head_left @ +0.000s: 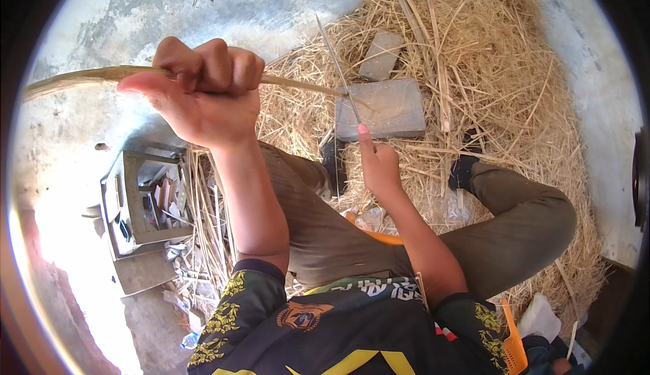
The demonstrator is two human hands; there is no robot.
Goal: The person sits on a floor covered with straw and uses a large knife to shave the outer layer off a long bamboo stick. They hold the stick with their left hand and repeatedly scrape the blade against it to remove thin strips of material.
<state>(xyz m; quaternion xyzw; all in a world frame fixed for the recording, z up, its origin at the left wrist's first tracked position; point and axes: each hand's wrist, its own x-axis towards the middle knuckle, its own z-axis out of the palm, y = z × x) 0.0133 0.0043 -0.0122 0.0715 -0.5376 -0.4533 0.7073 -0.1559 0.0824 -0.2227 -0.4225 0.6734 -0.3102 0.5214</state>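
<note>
My left hand (211, 97) is a closed fist, thumb out to the left, gripping a long pale bamboo strip (298, 84). One end of the strip sticks out far to the left; the other runs right to a knife (335, 60). That knife has a long, thin blade, seen nearly edge-on and pointing up and away. My right hand (382, 166) is wrapped round its handle, with a finger stretched along the back of the blade. Blade and strip cross over the left part of a flat grey block (399, 112). The handle is mostly hidden by my fingers.
Thin straw-coloured shavings (501, 56) are heaped around the block, between and beyond my legs. A smaller grey brick (381, 55) lies behind it. At left stands a wooden box-like stand (139, 199) with odds and ends inside, beside loose strips (206, 199). Pale walls rise around.
</note>
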